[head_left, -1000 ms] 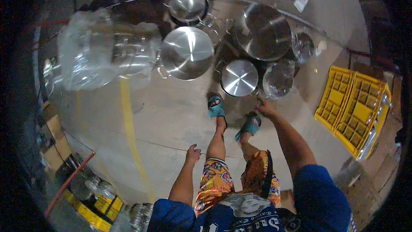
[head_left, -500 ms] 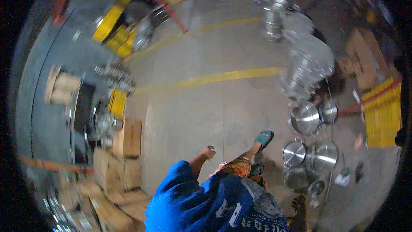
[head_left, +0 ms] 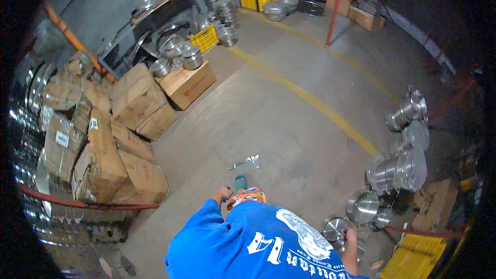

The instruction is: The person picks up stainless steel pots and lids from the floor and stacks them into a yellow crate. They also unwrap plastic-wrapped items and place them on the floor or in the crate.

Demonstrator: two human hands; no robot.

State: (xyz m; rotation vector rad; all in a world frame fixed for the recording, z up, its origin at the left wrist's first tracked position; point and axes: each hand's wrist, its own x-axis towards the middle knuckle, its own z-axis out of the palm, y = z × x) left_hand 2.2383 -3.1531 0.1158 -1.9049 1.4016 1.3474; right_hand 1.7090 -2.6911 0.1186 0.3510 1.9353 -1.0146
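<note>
My left hand (head_left: 223, 193) hangs low in front of me, fingers curled, with a small dark bit showing at them that I cannot make out. Out to my right, my right hand (head_left: 351, 233) overlaps the edge of a round steel pot (head_left: 336, 229) on the floor; its fingers are too small to read, and whether it touches the pot I cannot tell. Beside that pot lie a wider shiny steel pot (head_left: 362, 207) and a smaller one (head_left: 383, 218). Farther along, stacked steel pots (head_left: 385, 174) are partly under clear plastic (head_left: 412, 165).
Cardboard cartons (head_left: 103, 160) are piled on the left behind a red bar (head_left: 93, 205). A carton (head_left: 188, 87) bears steel pots. Yellow crates (head_left: 204, 39) stand farther back. Yellow lines (head_left: 305, 95) cross the floor. A clear plastic scrap (head_left: 245, 163) lies ahead of my slipper (head_left: 241, 182).
My view has turned left, so the carton pile shows more fully and the pots sit lower right. My right hand has come up beside the steel pot.
</note>
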